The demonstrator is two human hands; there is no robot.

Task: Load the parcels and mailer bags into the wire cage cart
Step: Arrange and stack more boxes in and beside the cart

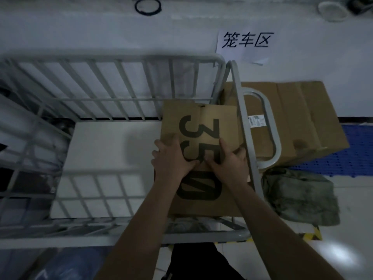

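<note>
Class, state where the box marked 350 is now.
In the head view, the box marked 350 is inside the wire cage cart by its right wall, gripped by the left hand and right hand.

The left grip (173, 156) and right grip (228, 158) cover the middle digit on the box (201, 118). The cart (121, 58) blurs leftward and is cut by the edge. The label (256, 121) on the carton (302, 118) is too small to read.
</note>
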